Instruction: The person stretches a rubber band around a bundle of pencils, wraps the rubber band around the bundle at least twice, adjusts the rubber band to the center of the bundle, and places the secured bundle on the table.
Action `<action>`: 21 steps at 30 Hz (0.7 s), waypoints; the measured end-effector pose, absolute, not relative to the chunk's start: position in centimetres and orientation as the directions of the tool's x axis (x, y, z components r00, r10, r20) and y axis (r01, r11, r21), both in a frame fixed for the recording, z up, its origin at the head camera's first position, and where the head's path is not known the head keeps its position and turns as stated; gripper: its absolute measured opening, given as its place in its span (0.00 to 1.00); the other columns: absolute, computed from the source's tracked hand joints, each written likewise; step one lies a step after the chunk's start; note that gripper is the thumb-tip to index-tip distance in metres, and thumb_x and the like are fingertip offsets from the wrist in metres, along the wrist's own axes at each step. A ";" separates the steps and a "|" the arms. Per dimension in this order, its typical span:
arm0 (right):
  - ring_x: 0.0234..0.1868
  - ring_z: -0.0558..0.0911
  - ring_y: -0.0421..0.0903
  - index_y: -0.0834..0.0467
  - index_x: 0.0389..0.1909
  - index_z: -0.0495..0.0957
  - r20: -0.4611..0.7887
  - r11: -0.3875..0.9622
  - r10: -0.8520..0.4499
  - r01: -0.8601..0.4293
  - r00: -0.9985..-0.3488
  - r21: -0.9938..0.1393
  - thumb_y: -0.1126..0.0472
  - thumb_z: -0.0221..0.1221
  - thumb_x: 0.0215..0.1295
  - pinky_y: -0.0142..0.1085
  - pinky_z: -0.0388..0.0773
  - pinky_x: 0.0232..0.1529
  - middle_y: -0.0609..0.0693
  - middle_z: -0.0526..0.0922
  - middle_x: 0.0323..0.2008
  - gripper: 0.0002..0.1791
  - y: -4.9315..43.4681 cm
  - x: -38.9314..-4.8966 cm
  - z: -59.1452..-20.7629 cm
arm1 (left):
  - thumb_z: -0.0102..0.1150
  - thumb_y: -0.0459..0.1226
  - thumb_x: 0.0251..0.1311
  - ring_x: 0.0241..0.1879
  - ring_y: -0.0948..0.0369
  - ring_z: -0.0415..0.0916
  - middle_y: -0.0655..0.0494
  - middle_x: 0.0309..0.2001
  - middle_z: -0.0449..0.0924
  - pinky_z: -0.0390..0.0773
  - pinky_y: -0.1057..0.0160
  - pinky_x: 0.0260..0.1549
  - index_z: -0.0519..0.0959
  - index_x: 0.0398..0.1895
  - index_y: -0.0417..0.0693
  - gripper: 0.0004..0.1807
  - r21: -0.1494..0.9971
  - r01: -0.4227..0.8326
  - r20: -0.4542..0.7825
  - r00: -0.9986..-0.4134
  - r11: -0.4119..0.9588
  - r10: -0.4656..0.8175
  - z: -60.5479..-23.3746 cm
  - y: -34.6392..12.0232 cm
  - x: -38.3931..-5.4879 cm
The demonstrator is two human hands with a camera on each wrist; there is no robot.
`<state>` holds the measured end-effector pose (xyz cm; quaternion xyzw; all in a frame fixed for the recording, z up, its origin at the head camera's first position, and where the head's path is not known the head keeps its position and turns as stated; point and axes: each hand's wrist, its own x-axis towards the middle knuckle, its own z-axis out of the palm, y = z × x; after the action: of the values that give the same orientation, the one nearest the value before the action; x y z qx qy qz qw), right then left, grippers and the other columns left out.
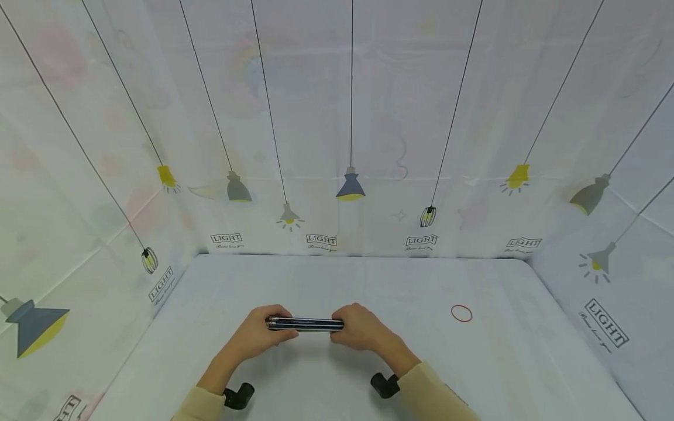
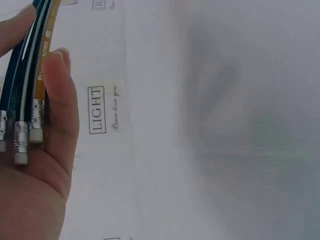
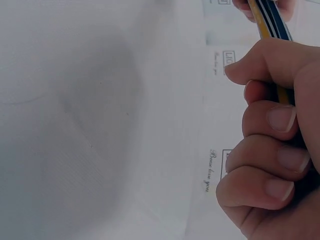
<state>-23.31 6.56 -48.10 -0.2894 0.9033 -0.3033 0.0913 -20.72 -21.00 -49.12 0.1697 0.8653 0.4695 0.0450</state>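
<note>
Both hands hold a small bundle of pencils (image 1: 314, 324) sideways above the white table. My left hand (image 1: 263, 332) grips the eraser end; in the left wrist view, white erasers in silver ferrules show beside the palm, on dark blue pencils (image 2: 22, 95) and a yellow one (image 2: 41, 75). My right hand (image 1: 363, 328) grips the other end, its fingers curled round the pencils (image 3: 271, 20) in the right wrist view, hiding their tips. To the right of the hands, a thin red rubber band (image 1: 461, 313) lies in a loop on the table.
The white-covered table (image 1: 421, 280) runs back to a printed curtain (image 1: 379, 117) with hanging-lamp pictures, which also closes in the left and right sides. A black wrist camera (image 1: 239, 396) sits below the left hand, another (image 1: 384, 386) below the right.
</note>
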 end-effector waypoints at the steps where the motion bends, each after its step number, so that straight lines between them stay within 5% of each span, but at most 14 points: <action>1: 0.19 0.69 0.36 0.55 0.26 0.81 0.013 0.643 -0.580 -0.468 -0.814 -0.607 0.63 0.65 0.53 0.31 0.66 0.21 0.38 0.74 0.20 0.02 6.6 -23.3 -48.1 | 0.75 0.46 0.57 0.29 0.57 0.79 0.58 0.35 0.83 0.81 0.60 0.28 0.84 0.42 0.53 0.14 0.849 0.240 0.085 -0.941 0.470 0.327 -49.2 -21.1 -20.7; 8: 0.21 0.69 0.36 0.54 0.27 0.82 0.017 0.629 -0.587 -0.469 -0.810 -0.621 0.65 0.64 0.52 0.31 0.67 0.23 0.39 0.76 0.22 0.02 6.4 -23.1 -47.4 | 0.74 0.41 0.60 0.30 0.44 0.82 0.48 0.39 0.83 0.84 0.55 0.30 0.85 0.41 0.49 0.10 0.949 0.200 0.154 -0.969 0.245 0.193 -49.8 -20.3 -20.7; 14: 0.23 0.71 0.38 0.54 0.29 0.82 0.005 0.634 -0.575 -0.450 -0.818 -0.628 0.64 0.66 0.55 0.32 0.70 0.25 0.40 0.77 0.23 0.02 5.8 -22.9 -47.1 | 0.72 0.45 0.61 0.23 0.52 0.80 0.47 0.33 0.82 0.82 0.60 0.26 0.83 0.34 0.47 0.12 0.968 0.192 0.188 -0.981 0.164 0.040 -50.0 -18.2 -20.7; 21: 0.26 0.75 0.38 0.55 0.31 0.85 0.006 0.614 -0.576 -0.438 -0.817 -0.657 0.59 0.70 0.57 0.33 0.74 0.29 0.39 0.80 0.25 0.05 6.2 -23.1 -47.2 | 0.72 0.45 0.62 0.20 0.53 0.79 0.48 0.30 0.82 0.81 0.61 0.26 0.83 0.32 0.48 0.12 0.972 0.178 0.175 -0.984 0.156 0.031 -50.0 -17.7 -20.5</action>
<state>-23.05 6.20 -47.23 -0.2839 0.8925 -0.3351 0.1031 -20.54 -17.66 -50.00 0.0688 0.7581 0.6461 -0.0567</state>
